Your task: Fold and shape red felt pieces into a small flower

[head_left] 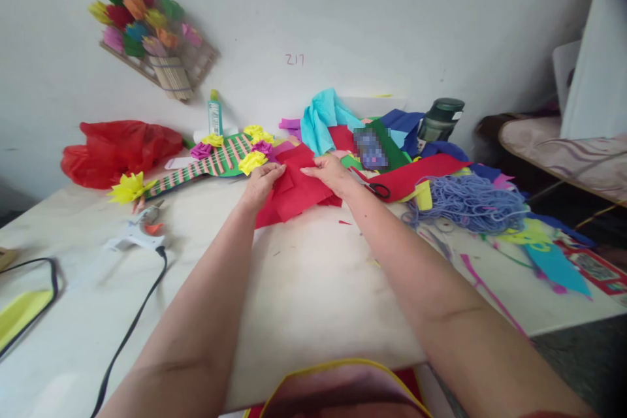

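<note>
Several overlapping sheets of red paper (301,199) lie at the middle of the table, towards its far side. My left hand (264,183) pinches the left side of an upper sheet between thumb and fingers. Opposite it, my right hand (336,176) grips the same red paper by its right side. Just beyond my right hand are black-handled scissors (379,190), their blades partly hidden near the wrist. A small red scrap (345,222) rests on the tabletop below the sheets.
Left of the sheets lies a guitar-shaped craft (206,172) with paper flowers. A white glue gun (142,230) trails a black cord (132,326). To the right are tangled blue yarn (470,202), coloured paper and a dark-lidded jar (439,121). A red plastic bag (117,153) sits back left.
</note>
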Available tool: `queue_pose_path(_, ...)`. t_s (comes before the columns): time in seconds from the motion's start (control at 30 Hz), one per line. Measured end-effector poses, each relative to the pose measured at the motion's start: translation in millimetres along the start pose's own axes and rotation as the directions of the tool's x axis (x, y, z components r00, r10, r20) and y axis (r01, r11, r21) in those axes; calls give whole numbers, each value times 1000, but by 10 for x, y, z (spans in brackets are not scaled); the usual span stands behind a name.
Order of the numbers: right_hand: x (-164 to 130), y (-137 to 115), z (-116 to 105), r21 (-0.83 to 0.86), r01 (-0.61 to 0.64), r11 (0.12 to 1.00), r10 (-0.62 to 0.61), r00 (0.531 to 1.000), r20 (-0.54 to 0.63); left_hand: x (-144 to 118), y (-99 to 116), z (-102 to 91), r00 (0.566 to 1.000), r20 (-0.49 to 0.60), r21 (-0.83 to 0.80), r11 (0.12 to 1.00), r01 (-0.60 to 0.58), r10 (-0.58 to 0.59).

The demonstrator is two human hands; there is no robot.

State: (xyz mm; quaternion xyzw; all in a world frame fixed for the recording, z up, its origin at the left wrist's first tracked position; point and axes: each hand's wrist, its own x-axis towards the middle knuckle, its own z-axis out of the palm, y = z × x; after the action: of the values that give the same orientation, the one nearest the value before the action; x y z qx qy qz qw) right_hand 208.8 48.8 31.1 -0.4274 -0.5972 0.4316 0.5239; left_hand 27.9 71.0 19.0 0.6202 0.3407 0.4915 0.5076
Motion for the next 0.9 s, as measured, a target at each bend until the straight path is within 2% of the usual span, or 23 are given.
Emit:
queue_pose_path(0.37,-2,13,-38,40,15,999,-17,997,71,10,-9,-15,1000,4,-6,1000,9,-9)
queue_pose_path(0.57,2,1,-19,33,36,999,-39,995,95,18,-25,-7,999,-47,7,1000,-4,4)
queue_pose_path(0.73,0,-34,-1,10,110,994,-111,992,58,19,-11,18,996,-89,19,1000,0,1)
queue_pose_path(0.9,-2,-26,-31,-32,169,985,-165,982,97,35,-52,3,998,-60,-40,999,-9,7)
